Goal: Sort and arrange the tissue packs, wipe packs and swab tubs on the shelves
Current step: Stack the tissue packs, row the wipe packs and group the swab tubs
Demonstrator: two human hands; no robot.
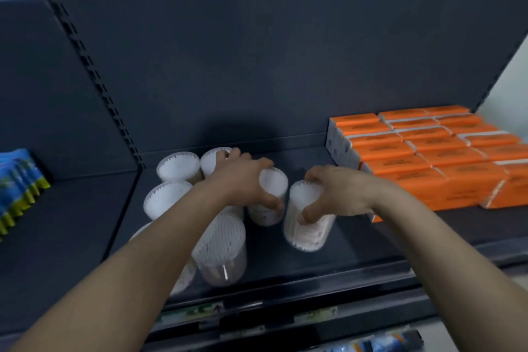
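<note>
Shelf [357, 243] of swab tubs [178, 164], left hand [243, 180] curled round one tub [267, 213], right hand [340, 191] gripping neighbouring tub [310, 230].

I'm looking at a shop aisle — a dark metal shelf [357, 251] with a slotted upright [94, 71] and a label strip [200, 312] along its front edge. Stock sits in multiples: stacked orange tissue packs [428, 157], swab tubs [178, 166], blue wipe packs [20, 177].
</note>
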